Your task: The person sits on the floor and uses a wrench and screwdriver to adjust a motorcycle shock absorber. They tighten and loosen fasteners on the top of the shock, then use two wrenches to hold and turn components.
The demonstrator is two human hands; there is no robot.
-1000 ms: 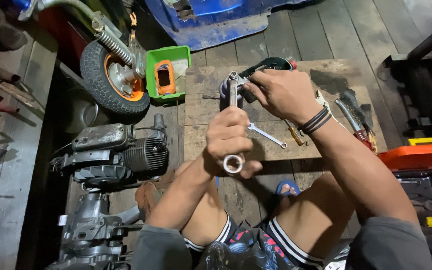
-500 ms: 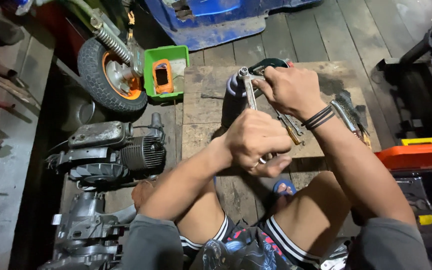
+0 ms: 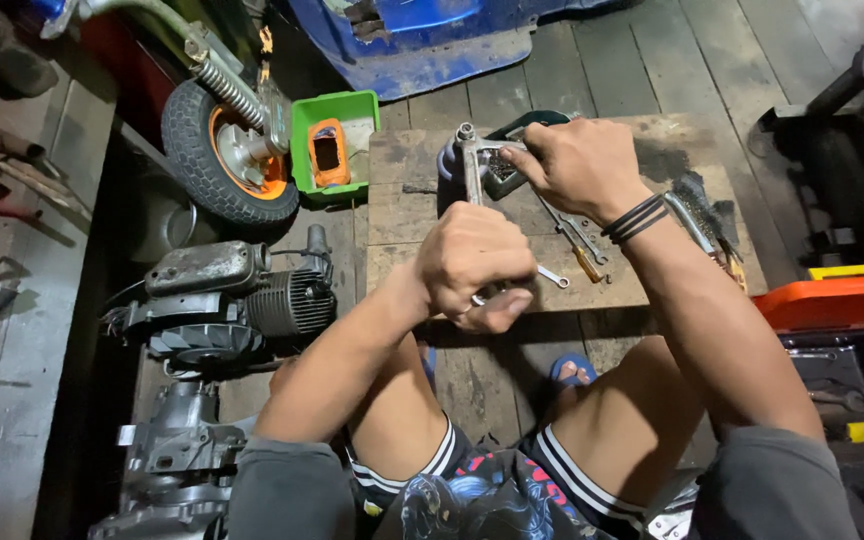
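Landmark: wooden worktop [image 3: 642,290], a low plank pallet on the floor.

1. Small wheel [image 3: 222,160], black tyre, orange hub: left of the worktop, on a sprung fork.
2. Green tray [image 3: 302,140] holding an orange part: at the worktop's left rear corner.
3. Engine block [image 3: 242,295], finned, grey: left of the worktop's near edge.
4. Left hand [image 3: 472,270]: over the worktop's near middle, fingers closed in a fist around the lower end of a wrench [image 3: 471,170].
5. Wrench: steel, slim, upright, its head seated on the metal part. Judged stiff, moderately heavy, possibly oily; best gripped low on the shank for leverage.
6. Metal part [image 3: 497,165]: small grey casting at the worktop's rear middle. Judged rigid, dense, awkwardly shaped; needs bracing.
7. Right hand [image 3: 577,165]: fingers clamped over that part.
8. Loose spanners [image 3: 577,245]: just right of the fist.
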